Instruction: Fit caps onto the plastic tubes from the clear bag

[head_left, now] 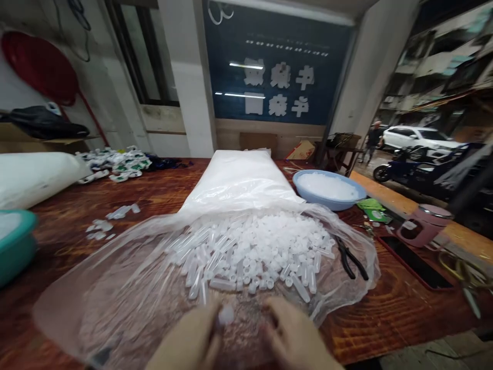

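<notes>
My left hand (192, 334) is at the bottom centre, blurred, with its fingers curled. A small white plastic cap (226, 314), also smeared, shows at its fingertips. To the right my right hand (290, 331) is bent, thumb and fingers apart, and nothing shows between them. Both hands are over a clear plastic bag (127, 288) spread on the table. Just beyond them lies a heap of white caps (265, 246) mixed with translucent plastic tubes (198, 270). The bag's full white part (242, 177) lies behind the heap.
Black-handled pliers (348, 257) lie on the bag's right side. Farther right are a phone (416, 262), a pink mug (423, 226) and scissors (468, 282). A blue basin (327, 200) of white pieces stands behind. At left are a teal basin (17, 252) and loose tubes (122, 211).
</notes>
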`<state>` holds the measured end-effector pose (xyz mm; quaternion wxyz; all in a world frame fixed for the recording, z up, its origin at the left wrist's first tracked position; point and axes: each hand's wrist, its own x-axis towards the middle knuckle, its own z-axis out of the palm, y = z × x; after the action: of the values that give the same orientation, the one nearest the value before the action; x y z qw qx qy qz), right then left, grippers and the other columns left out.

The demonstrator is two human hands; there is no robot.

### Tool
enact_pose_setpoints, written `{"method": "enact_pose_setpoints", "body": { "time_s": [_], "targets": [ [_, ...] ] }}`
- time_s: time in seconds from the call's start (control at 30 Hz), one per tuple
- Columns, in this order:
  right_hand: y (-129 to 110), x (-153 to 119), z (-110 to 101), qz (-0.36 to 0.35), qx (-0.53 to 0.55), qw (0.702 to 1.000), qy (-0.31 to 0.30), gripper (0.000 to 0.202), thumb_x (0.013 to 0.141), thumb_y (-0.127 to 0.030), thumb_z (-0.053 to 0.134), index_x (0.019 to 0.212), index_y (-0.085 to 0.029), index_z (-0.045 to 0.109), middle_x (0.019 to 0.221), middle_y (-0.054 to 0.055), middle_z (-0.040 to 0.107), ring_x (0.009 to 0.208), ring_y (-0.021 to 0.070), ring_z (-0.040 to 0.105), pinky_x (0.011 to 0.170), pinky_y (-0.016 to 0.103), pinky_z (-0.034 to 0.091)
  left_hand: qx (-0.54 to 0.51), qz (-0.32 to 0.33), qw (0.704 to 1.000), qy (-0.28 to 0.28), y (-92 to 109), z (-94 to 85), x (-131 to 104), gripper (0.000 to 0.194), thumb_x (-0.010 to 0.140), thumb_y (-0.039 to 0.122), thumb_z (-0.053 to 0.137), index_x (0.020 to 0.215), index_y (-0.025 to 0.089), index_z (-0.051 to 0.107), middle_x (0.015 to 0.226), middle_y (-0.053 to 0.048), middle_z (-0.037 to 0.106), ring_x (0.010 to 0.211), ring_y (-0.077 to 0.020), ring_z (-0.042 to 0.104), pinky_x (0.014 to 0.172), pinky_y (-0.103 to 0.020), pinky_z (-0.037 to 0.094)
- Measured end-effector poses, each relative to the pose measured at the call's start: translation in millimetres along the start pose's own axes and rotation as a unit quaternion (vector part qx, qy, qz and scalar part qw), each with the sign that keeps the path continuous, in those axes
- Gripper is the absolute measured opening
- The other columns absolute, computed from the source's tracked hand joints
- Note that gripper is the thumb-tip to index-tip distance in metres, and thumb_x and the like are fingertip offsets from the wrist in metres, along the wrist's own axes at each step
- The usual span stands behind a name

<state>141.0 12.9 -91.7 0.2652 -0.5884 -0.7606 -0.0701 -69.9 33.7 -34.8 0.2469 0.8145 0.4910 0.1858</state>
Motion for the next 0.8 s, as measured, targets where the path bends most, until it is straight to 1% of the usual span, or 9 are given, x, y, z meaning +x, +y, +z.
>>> {"method": "enact_pose_setpoints", "body": {
  "time_s": [0.07,0.17,0.27,0.3,0.37,0.43,0.6,0.7,0.8],
  "targets": [
    [21,0,-16,0.053,-0.003,0.998,-0.021,0.031,0.09,-0.032,0.034,0.102,-0.02,0.059,0.092,0.009,0.07,0.076,0.022,0.066,0.062,0.026,0.05,0.081,-0.138,0.987,0.018,-13,-15.2,3,0.022,0.083,0.028,0.039,0.076,0.02,0.057,0.073,-0.004,0.062,0.07,-0.0209,0.059,0.064,-0.028,0.041],
    [47,2,-14,0.129,-0.049,0.988,-0.075,0.038,0.09,-0.03,0.03,0.114,-0.013,0.054,0.099,0.017,0.066,0.082,0.0281,0.065,0.065,0.035,0.05,0.135,-0.26,0.956,0.03,-30,-34.5,8,0.035,0.088,0.04,0.037,0.069,0.02,0.059,0.074,-0.004,0.061,0.074,-0.0201,0.059,0.065,-0.027,0.041],
    [52,1,-1,0.138,-0.092,0.977,-0.131,0.038,0.09,-0.032,0.027,0.114,-0.016,0.052,0.104,0.014,0.063,0.085,0.0274,0.064,0.065,0.035,0.05,0.161,-0.251,0.954,0.034,-36,-40.3,12,0.021,0.086,0.023,0.044,0.088,0.019,0.064,0.103,-0.006,0.059,0.093,-0.0182,0.057,0.08,-0.025,0.041],
    [50,1,1,0.136,-0.092,0.978,-0.129,0.038,0.09,-0.032,0.026,0.113,-0.016,0.051,0.105,0.014,0.062,0.085,0.027,0.064,0.066,0.035,0.05,0.167,-0.232,0.958,0.024,-35,-39.3,13,0.024,0.081,0.014,0.048,0.1,0.02,0.062,0.111,-0.006,0.056,0.099,-0.0182,0.055,0.084,-0.024,0.039],
    [44,3,1,0.147,-0.085,0.979,-0.115,0.036,0.091,-0.035,0.024,0.108,-0.017,0.051,0.102,0.013,0.062,0.082,0.0261,0.065,0.065,0.036,0.049,0.184,-0.206,0.961,-0.019,-29,-34.5,16,0.052,0.072,0.003,0.051,0.121,0.022,0.051,0.115,-0.007,0.055,0.105,-0.0202,0.053,0.087,-0.026,0.039],
    [39,6,-3,0.164,-0.076,0.977,-0.11,0.032,0.091,-0.037,0.026,0.098,-0.018,0.051,0.093,0.011,0.063,0.074,0.0253,0.065,0.063,0.036,0.049,0.194,-0.202,0.958,-0.06,-21,-27.4,19,0.06,0.073,0.004,0.052,0.13,0.023,0.042,0.112,-0.006,0.058,0.104,-0.0223,0.055,0.086,-0.029,0.041],
    [35,3,-7,0.159,-0.014,0.984,-0.085,0.027,0.09,-0.042,0.029,0.086,-0.021,0.045,0.08,0.009,0.064,0.072,0.0264,0.065,0.062,0.036,0.049,0.202,-0.278,0.937,-0.058,-8,-5.9,27,0.031,0.09,0.029,0.041,0.113,0.01,0.048,0.093,-0.013,0.065,0.091,-0.0271,0.062,0.075,-0.034,0.047],
    [33,-11,-6,0.168,0.082,0.98,-0.06,0.028,0.089,-0.048,0.035,0.093,-0.022,0.046,0.086,0.008,0.065,0.074,0.0241,0.065,0.06,0.032,0.051,0.21,-0.322,0.921,-0.053,-7,3.0,32,0.03,0.091,0.029,0.039,0.108,0.006,0.047,0.094,-0.017,0.063,0.093,-0.0275,0.062,0.074,-0.033,0.047],
    [28,-24,-5,0.126,0.17,0.976,-0.046,0.028,0.09,-0.044,0.038,0.105,-0.022,0.049,0.099,0.008,0.064,0.085,0.021,0.064,0.063,0.028,0.054,0.21,-0.333,0.917,-0.063,-8,4.2,34,0.026,0.091,0.022,0.037,0.108,0.006,0.047,0.097,-0.018,0.062,0.095,-0.0271,0.061,0.075,-0.033,0.047]
  ]
}}
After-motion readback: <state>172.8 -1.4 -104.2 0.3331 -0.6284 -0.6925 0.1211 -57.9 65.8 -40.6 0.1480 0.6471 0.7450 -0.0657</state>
